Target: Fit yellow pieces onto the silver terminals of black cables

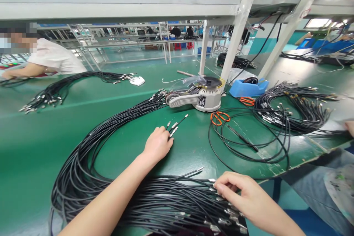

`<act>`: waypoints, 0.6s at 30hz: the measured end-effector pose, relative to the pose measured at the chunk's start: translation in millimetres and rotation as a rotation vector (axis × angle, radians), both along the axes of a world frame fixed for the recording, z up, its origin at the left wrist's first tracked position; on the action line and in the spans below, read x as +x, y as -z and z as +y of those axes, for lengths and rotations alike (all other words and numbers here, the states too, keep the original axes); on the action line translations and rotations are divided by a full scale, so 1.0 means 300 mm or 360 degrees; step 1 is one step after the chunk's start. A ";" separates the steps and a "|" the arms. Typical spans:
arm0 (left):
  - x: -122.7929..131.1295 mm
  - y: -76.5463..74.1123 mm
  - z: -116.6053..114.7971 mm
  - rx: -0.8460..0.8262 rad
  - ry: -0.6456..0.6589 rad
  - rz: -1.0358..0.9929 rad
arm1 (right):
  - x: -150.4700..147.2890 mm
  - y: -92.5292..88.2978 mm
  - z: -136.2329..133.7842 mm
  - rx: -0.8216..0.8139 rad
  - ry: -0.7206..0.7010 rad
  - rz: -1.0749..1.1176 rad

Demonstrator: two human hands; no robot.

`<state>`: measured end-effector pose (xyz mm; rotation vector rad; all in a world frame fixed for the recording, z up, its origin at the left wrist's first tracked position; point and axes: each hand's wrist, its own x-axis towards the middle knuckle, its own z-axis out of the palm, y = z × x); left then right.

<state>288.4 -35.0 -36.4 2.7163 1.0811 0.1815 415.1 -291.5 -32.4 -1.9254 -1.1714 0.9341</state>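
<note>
Head view: left hand point(159, 143) closed around a few connector-tipped cables point(173, 131), right hand point(243, 191) narrowed to a pinch at a metal connector point(212, 180), firm hold cannot be told, main black cable bundle point(177, 202) curving across green table point(33, 147).

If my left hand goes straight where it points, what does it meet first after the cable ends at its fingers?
The left hand would probably meet the white tabletop machine, though depth is unclear.
</note>
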 end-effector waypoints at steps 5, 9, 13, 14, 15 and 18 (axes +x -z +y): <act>0.030 -0.025 0.004 -0.0188 -0.0071 -0.0108 | 0.027 0.000 0.000 0.0065 0.0062 0.0070; -0.002 -0.061 -0.062 -0.0435 -0.0017 -0.0239 | 0.081 0.001 0.082 0.0218 0.0239 0.0334; -0.037 -0.067 -0.153 -0.0844 0.0005 -0.0595 | 0.101 -0.018 0.245 0.0382 0.0352 0.0617; -0.041 -0.066 -0.171 -0.0910 0.0021 -0.0703 | 0.096 -0.023 0.283 0.0414 0.0319 0.0659; -0.043 -0.066 -0.185 -0.0939 0.0051 -0.0777 | 0.087 -0.028 0.314 0.0439 0.0270 0.0689; -0.043 -0.066 -0.206 -0.0883 0.0125 -0.0796 | 0.054 -0.033 0.361 0.0503 0.0157 0.0728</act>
